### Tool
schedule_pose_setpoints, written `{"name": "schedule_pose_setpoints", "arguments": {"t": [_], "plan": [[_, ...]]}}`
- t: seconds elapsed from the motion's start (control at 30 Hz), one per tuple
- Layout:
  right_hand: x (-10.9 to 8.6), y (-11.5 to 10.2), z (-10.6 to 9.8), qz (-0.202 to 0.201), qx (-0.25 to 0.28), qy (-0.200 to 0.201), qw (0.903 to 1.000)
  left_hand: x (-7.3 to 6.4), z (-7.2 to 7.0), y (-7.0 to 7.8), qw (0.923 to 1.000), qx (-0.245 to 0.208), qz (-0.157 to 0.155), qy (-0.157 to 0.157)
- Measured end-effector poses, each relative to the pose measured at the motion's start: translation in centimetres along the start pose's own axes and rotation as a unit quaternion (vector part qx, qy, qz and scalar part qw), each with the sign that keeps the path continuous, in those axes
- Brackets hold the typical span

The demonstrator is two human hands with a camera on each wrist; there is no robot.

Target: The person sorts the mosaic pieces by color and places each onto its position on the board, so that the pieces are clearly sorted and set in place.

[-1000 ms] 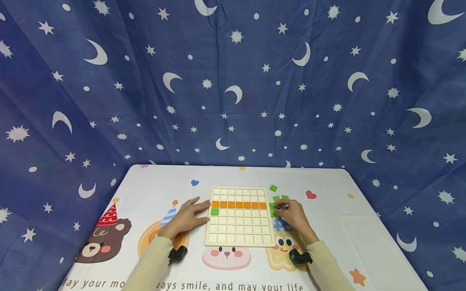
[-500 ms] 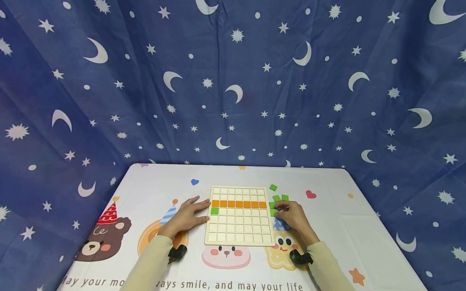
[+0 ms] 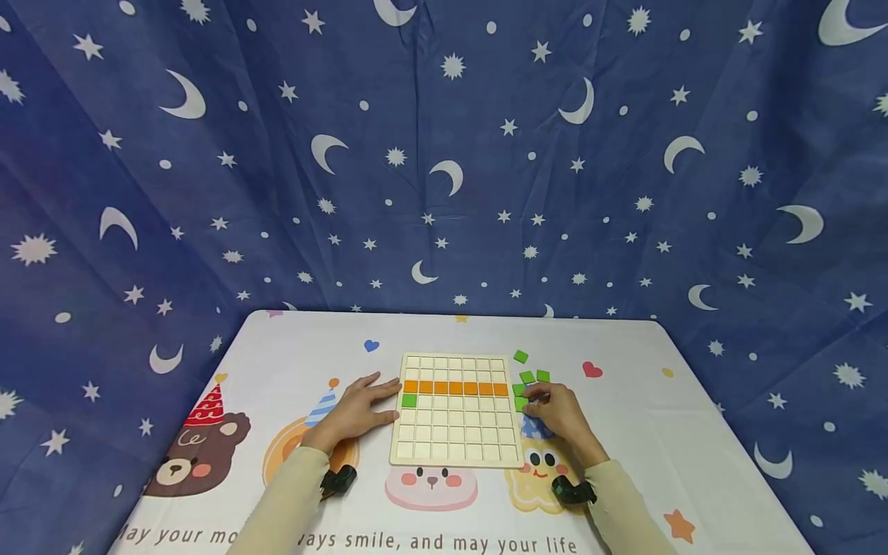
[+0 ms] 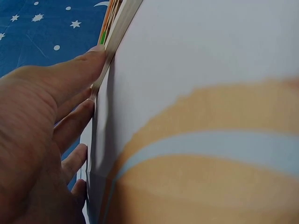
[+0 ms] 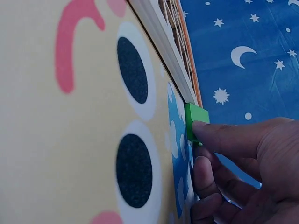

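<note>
A cream grid board [image 3: 458, 449] lies on the table, with a row of orange tiles [image 3: 455, 388] across it. One green tile [image 3: 409, 401] sits in the leftmost cell of the row below. My left hand [image 3: 355, 414] rests by the board's left edge, fingers spread and fairly straight. In the left wrist view, the thumb [image 4: 84, 70] and a fingertip touch the board's side [image 4: 119, 35]. At the opposite edge, my right hand [image 3: 557, 412] pinches a loose green tile [image 5: 196, 115] between thumb and fingers; the far fingertips are partly hidden.
Several other green tiles lie beyond the right hand, among them a separate tile [image 3: 521, 357] near the board's top right corner. A printed white cloth [image 3: 694, 432] covers the table. A dark blue star-patterned curtain [image 3: 444, 193] hangs behind and at both sides.
My right hand has shifted very slightly, its thumb staying at the green tile by the board's edge. The left hand has kept its place.
</note>
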State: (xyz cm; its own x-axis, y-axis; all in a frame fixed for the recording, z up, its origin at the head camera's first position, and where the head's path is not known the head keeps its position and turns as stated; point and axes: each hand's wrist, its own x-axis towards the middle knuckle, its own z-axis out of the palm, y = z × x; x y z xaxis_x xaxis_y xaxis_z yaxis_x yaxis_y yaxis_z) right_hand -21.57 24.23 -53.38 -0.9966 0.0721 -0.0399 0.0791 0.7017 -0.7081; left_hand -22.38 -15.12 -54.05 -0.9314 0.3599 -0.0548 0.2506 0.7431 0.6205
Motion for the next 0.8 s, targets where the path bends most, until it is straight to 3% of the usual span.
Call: {"name": "schedule_pose_setpoints", "arguments": {"t": [0.17,0.4,0.8], "plan": [[-0.1,0.1,-0.1,-0.02,0.005,0.008,0.9998,0.0,0.0,0.1,1.0,-0.001,0.0,-0.001],[-0.3,-0.2,-0.6,-0.017,0.016,0.017,0.9996,0.0,0.0,0.0,1.0,0.0,0.004,0.0],[-0.8,-2.1,-1.1,-0.045,0.033,0.014,0.9984,0.0,0.1,-0.2,1.0,-0.005,0.003,0.002]]}}
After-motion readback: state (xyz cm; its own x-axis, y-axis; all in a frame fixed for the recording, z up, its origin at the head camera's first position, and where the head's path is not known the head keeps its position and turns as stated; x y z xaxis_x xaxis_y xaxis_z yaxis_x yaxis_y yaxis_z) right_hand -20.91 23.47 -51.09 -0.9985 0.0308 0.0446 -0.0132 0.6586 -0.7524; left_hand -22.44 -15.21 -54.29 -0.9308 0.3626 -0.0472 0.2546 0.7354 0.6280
